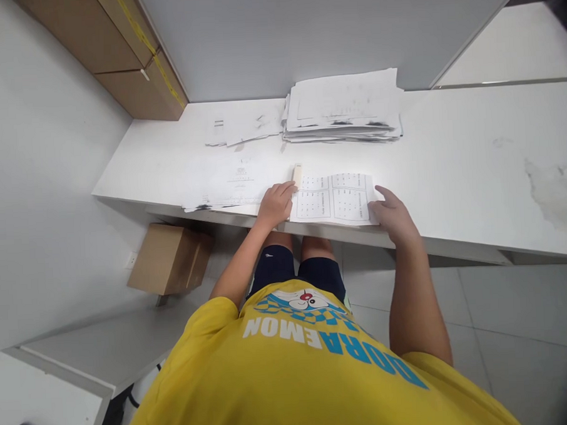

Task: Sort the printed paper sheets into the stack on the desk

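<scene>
Sheet (332,201), long axis left to right

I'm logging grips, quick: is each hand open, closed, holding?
Left hand: fingers at the small cream oblong block; whether gripping cannot be told.
Right hand: thumb at the white printed paper sheet's right edge; whether pinching cannot be told.

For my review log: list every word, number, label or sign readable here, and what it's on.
"DORAEMON": on the yellow shirt, upside down in this view.
Print on the boxed-column sheet: too small to read.
Print on the paper stack and loose papers: too small or blurred.
Marks on the yellow tape and pale block: too small.
White mark on the dark shorts: no word legible.
</scene>
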{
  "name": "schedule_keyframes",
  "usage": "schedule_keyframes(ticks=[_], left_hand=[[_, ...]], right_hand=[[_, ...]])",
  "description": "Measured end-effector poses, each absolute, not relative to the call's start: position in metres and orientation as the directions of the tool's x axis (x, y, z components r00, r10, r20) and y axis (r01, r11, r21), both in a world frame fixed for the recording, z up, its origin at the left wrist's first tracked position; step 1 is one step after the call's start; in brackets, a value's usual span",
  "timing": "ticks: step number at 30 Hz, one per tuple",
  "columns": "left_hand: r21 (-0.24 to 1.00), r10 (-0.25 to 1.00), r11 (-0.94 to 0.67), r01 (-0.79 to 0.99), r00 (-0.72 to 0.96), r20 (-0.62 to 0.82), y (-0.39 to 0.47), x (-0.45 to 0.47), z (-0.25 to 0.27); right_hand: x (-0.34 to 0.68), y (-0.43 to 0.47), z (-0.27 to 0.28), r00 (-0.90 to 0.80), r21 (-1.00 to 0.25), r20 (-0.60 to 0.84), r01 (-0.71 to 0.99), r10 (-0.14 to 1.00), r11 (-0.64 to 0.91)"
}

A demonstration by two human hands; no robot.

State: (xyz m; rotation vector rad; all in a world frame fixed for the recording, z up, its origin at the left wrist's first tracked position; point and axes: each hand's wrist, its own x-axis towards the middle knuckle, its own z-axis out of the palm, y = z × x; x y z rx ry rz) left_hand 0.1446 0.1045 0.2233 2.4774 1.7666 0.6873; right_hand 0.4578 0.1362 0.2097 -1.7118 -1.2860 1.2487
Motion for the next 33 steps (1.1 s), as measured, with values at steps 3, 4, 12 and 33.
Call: schedule_keyframes(ticks=[3,4,12,33], left_hand=[[0.253,0.901,-0.362,0.898,0.266,0.344,0.104,0.144,0.223],[0.244,0.899,-0.362,0.9,0.268,0.346,0.103,0.144,0.222],[0.237,0.894,-0.369,0.899,0.273,0.355,0.104,0.142,0.222],[0.249,0.914,-0.35,0.903,0.271,0.302,0.119,0.141,0.217]], right_hand=[[0.459,0.141,0.209,0.044,-0.892,-0.309,0.334,0.95,-0.306],[0.459,0.14,0.209,0.039,-0.893,-0.32,0.322,0.946,-0.315],[0.456,0.134,0.207,0.049,-0.915,-0.263,0.303,0.963,-0.266],[0.446,0.123,0.217,0.145,-0.917,-0.19,0.327,0.971,-0.229]])
